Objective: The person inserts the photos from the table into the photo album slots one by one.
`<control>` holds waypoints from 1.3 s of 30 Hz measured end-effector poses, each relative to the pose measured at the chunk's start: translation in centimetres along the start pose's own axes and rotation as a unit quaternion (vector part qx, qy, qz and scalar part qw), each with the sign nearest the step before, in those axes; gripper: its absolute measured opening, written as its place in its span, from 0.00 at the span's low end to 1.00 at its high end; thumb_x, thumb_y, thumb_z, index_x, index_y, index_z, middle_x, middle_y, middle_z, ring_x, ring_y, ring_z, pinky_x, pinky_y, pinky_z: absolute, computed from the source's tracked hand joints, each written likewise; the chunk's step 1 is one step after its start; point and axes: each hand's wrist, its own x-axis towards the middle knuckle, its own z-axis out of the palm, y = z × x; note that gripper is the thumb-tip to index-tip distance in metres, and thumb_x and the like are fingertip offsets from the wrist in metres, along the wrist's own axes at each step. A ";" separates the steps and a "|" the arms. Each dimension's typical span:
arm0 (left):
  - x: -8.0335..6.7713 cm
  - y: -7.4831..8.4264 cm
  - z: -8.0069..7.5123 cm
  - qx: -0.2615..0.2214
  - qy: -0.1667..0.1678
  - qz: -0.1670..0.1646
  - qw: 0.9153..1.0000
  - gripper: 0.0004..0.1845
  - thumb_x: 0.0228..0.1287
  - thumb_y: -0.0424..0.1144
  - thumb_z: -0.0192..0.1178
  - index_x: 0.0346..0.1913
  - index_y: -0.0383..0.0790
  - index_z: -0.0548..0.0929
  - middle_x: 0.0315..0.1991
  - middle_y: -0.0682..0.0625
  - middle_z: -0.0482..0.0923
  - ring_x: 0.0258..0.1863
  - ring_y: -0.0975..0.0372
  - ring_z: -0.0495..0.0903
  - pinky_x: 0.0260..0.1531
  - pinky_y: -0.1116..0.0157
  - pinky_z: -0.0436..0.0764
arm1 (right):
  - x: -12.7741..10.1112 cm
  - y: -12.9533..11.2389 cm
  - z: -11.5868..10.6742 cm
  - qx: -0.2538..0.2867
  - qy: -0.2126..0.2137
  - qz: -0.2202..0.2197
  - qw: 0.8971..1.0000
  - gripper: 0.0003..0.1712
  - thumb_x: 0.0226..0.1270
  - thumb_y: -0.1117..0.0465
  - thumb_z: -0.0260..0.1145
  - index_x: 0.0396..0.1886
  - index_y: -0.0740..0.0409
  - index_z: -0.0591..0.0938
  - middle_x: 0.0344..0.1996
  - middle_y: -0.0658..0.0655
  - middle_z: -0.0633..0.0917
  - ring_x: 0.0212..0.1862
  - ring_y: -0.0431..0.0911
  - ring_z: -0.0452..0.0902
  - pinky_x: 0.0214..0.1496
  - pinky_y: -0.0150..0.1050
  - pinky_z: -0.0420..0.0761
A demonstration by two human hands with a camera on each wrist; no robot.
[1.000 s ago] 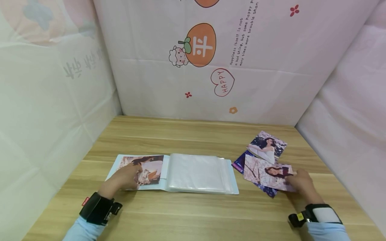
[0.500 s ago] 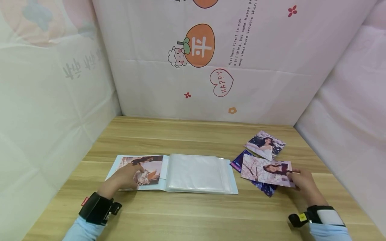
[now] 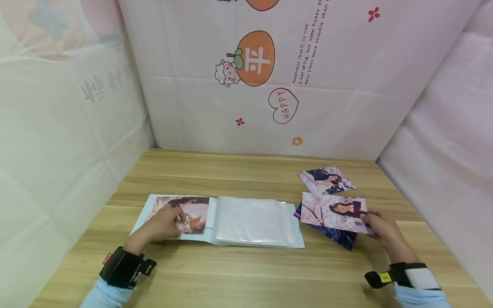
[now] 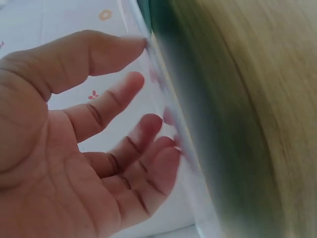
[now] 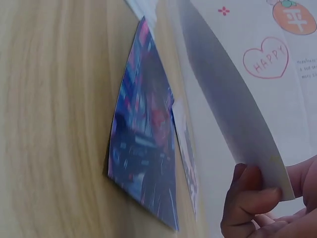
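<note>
An open photo album point(image 3: 250, 222) with clear sleeves and pale blue covers lies on the table. Its left side shows a photo point(image 3: 198, 211) of a person in white. My left hand point(image 3: 161, 224) rests on that side; in the left wrist view its loosely bent fingertips point(image 4: 131, 82) touch the page. Between thumb and fingers, my right hand point(image 3: 381, 229) pinches the right end of a cherry-blossom photo point(image 3: 323, 211), raised off the table. The right wrist view shows its plain back. Under it lies a dark blue-purple photo point(image 5: 143, 134), partly hidden in the head view.
Behind the held photo lies another photo point(image 3: 327, 179) of a person in a white dress. Wooden tabletop point(image 3: 246, 278) stretches in front of the album. Printed white cloth point(image 3: 192, 107) hangs at the back and both sides.
My right hand has lifted the blossom photo and carried it slightly left. The white-dress photo behind has turned and slid left. My left hand stays on the album, whose left side has risen slightly.
</note>
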 end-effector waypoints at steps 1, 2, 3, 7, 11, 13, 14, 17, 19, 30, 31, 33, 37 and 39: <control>0.0 0.1 0.0 0.000 0.007 0.011 1.000 0.14 0.37 0.29 0.64 0.32 0.42 0.77 0.30 0.52 0.71 0.33 0.58 0.67 0.34 0.60 0.70 | -0.1 -0.2 0.2 0.006 -0.003 -0.007 1.000 0.32 0.68 0.64 0.51 0.64 0.80 0.54 0.33 0.57 0.77 0.29 0.40 0.76 0.31 0.37 0.79; 0.1 0.2 0.0 0.001 0.012 0.020 1.000 0.14 0.37 0.28 0.64 0.32 0.42 0.77 0.29 0.52 0.71 0.33 0.58 0.68 0.34 0.59 0.70 | -0.2 -0.4 0.5 0.014 -0.008 -0.015 1.000 0.32 0.68 0.64 0.51 0.64 0.80 0.54 0.32 0.55 0.78 0.29 0.40 0.76 0.31 0.36 0.79; 0.1 0.3 0.1 -0.001 0.015 0.028 1.000 0.13 0.38 0.28 0.64 0.31 0.42 0.77 0.29 0.53 0.71 0.33 0.58 0.68 0.34 0.60 0.70 | -0.3 -0.6 0.8 0.024 -0.016 -0.022 0.999 0.31 0.68 0.64 0.51 0.63 0.80 0.54 0.30 0.52 0.78 0.29 0.39 0.76 0.31 0.36 0.79; 0.5 0.9 0.2 -0.017 0.024 0.051 0.998 0.10 0.42 0.27 0.62 0.30 0.41 0.77 0.27 0.55 0.71 0.30 0.61 0.68 0.32 0.61 0.70 | -0.4 -1.3 2.4 0.054 -0.045 -0.042 0.997 0.30 0.68 0.65 0.53 0.62 0.79 0.56 0.28 0.48 0.78 0.30 0.38 0.76 0.32 0.35 0.79; 0.9 1.6 0.5 -0.024 0.054 0.069 0.996 0.07 0.47 0.27 0.61 0.29 0.42 0.78 0.24 0.56 0.70 0.27 0.62 0.68 0.30 0.63 0.69 | -0.6 -1.9 4.1 0.051 -0.058 -0.047 0.996 0.30 0.68 0.64 0.54 0.64 0.76 0.58 0.32 0.48 0.78 0.32 0.38 0.75 0.33 0.34 0.78; 1.0 1.9 0.6 -0.024 0.079 0.072 0.994 0.06 0.50 0.28 0.62 0.30 0.42 0.78 0.25 0.56 0.71 0.28 0.62 0.69 0.30 0.63 0.70 | -0.7 -2.3 4.9 0.047 -0.059 -0.049 0.996 0.30 0.68 0.63 0.55 0.64 0.74 0.59 0.35 0.49 0.77 0.33 0.38 0.73 0.33 0.35 0.77; 1.0 2.1 0.7 -0.024 0.092 0.073 0.993 0.06 0.51 0.29 0.62 0.30 0.41 0.78 0.26 0.56 0.71 0.28 0.62 0.69 0.30 0.63 0.70 | -0.7 -2.5 5.3 0.046 -0.059 -0.051 0.996 0.30 0.67 0.63 0.56 0.64 0.74 0.60 0.35 0.50 0.76 0.33 0.39 0.72 0.33 0.35 0.77; 1.1 2.6 0.8 -0.032 0.126 0.072 0.989 0.05 0.53 0.31 0.65 0.32 0.40 0.79 0.27 0.55 0.72 0.29 0.63 0.70 0.30 0.63 0.71 | -0.9 -2.9 6.5 0.059 -0.065 -0.059 0.994 0.27 0.67 0.63 0.57 0.60 0.73 0.62 0.33 0.49 0.75 0.31 0.39 0.70 0.31 0.35 0.75; 1.3 3.0 0.7 -0.045 0.139 0.079 0.986 0.06 0.52 0.30 0.65 0.33 0.40 0.78 0.27 0.55 0.72 0.28 0.64 0.70 0.29 0.64 0.72 | -1.0 -3.2 7.2 0.075 -0.076 -0.065 0.992 0.24 0.66 0.64 0.57 0.58 0.72 0.63 0.30 0.48 0.75 0.29 0.39 0.70 0.29 0.34 0.73; 2.5 5.7 1.0 -0.184 0.074 0.065 0.978 0.08 0.60 0.32 0.61 0.41 0.35 0.79 0.32 0.52 0.76 0.31 0.62 0.75 0.31 0.65 0.77 | -2.0 -4.5 11.3 0.135 -0.139 -0.045 0.980 0.22 0.65 0.65 0.59 0.56 0.66 0.64 0.33 0.53 0.78 0.28 0.40 0.73 0.27 0.33 0.74; 2.6 5.9 1.1 -0.208 0.059 0.057 0.975 0.09 0.61 0.33 0.60 0.43 0.34 0.78 0.33 0.51 0.76 0.31 0.60 0.76 0.31 0.64 0.78 | -2.1 -4.6 11.7 0.135 -0.142 -0.045 0.980 0.23 0.65 0.65 0.59 0.56 0.66 0.64 0.33 0.53 0.78 0.27 0.41 0.73 0.27 0.33 0.74; 2.9 6.5 1.5 -0.265 0.028 0.042 0.963 0.13 0.63 0.35 0.59 0.48 0.31 0.76 0.35 0.47 0.77 0.33 0.56 0.78 0.32 0.63 0.79 | -2.4 -4.7 12.4 0.132 -0.148 -0.047 0.979 0.23 0.65 0.65 0.59 0.56 0.67 0.64 0.33 0.54 0.77 0.27 0.41 0.72 0.27 0.33 0.74; 3.4 7.4 2.5 -0.374 -0.015 0.006 0.927 0.22 0.65 0.37 0.57 0.56 0.25 0.69 0.40 0.36 0.76 0.37 0.46 0.79 0.33 0.59 0.81 | -2.9 -4.9 13.8 0.123 -0.156 -0.057 0.978 0.22 0.65 0.65 0.59 0.54 0.67 0.64 0.32 0.54 0.77 0.27 0.42 0.73 0.27 0.34 0.75; 3.6 7.9 3.1 -0.404 -0.021 -0.017 0.914 0.25 0.66 0.36 0.56 0.59 0.23 0.65 0.40 0.34 0.76 0.37 0.45 0.79 0.33 0.58 0.81 | -3.0 -5.0 14.3 0.123 -0.161 -0.057 0.978 0.21 0.65 0.65 0.59 0.54 0.67 0.64 0.32 0.54 0.78 0.28 0.42 0.74 0.27 0.34 0.75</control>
